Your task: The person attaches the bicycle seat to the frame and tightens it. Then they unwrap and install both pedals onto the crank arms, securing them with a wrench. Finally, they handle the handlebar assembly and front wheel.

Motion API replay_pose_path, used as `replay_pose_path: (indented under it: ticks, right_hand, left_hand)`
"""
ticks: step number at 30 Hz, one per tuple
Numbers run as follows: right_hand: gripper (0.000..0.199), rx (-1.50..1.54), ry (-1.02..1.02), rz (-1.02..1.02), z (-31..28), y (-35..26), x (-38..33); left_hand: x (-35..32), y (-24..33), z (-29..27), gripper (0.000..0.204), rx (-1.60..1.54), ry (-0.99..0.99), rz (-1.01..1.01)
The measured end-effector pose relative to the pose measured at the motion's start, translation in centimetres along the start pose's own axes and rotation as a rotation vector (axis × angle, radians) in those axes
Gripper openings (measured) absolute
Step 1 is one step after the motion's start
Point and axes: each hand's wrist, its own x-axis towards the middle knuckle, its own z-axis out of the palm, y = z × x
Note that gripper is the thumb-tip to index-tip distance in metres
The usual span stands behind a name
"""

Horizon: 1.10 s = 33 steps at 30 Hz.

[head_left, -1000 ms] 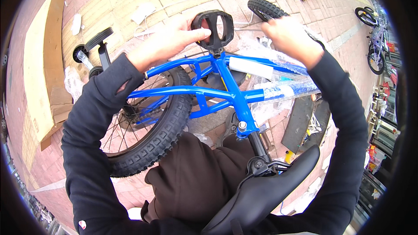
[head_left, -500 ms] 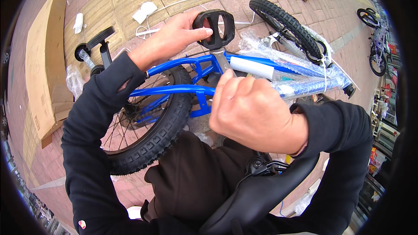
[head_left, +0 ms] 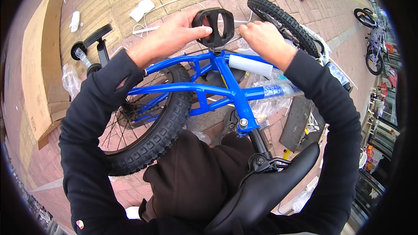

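My left hand (head_left: 172, 37) grips the black pedal (head_left: 214, 41) from its left side, thumb on the pedal body. The pedal stands at the crank of a blue bicycle frame (head_left: 235, 88) lying in front of me. Just right of the pedal, my right hand (head_left: 266, 41) is closed on a wrench (head_left: 233, 40). Only a thin grey length of the wrench shows between the pedal's base and my fingers. The knobby rear wheel (head_left: 174, 126) is at the left, and the black saddle (head_left: 265, 187) points up from the lower right, beside my legs.
A detached knobby wheel (head_left: 285, 21) lies beyond my right hand. White foam (head_left: 250, 66) and bubble wrap cover parts of the frame. Training wheels (head_left: 80, 52) and a long cardboard box (head_left: 41, 61) are at the left. A dark open case (head_left: 300, 124) lies at the right.
My right hand has swung with the wrench from near the frame's middle, away from me and rightward, to beside the pedal. The frame's seat tube now shows. My left hand stays on the pedal.
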Motion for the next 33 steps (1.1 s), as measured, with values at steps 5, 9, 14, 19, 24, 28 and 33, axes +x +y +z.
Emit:
replay_pose_path:
  ticks: [5,9,14,19,24,28,33]
  right_hand:
    - [0.019,0.877,0.328,-0.283,6.3,-1.2,6.8]
    - [0.014,0.174,0.175,-0.198,4.5,3.0,6.7]
    - [0.007,0.056,0.137,-0.078,-1.6,5.1,-2.3]
    - [0.030,0.045,0.195,-0.160,-10.6,-2.8,-10.1]
    - [0.028,-0.079,0.367,-0.379,-13.0,-6.6,-8.3]
    - [0.022,-0.177,0.313,-0.379,-11.9,-8.6,-6.3]
    - [0.027,-0.201,0.263,-0.183,-11.8,-13.0,-3.6]
  left_hand:
    - [-0.2,0.0,-0.1,0.034,0.018,-0.016,-0.017]
    - [-0.4,-0.4,-0.2,0.033,-0.037,0.011,0.015]
    - [-0.3,-0.7,0.1,0.032,-0.044,0.028,0.060]
    - [-0.1,-0.7,0.0,0.030,-0.071,0.006,0.028]
    - [0.1,-0.5,-0.1,0.029,-0.003,-0.004,-0.011]
    - [-0.2,-0.2,0.0,0.029,0.007,0.024,-0.025]
    - [-0.2,0.2,0.1,0.028,-0.010,0.030,-0.034]
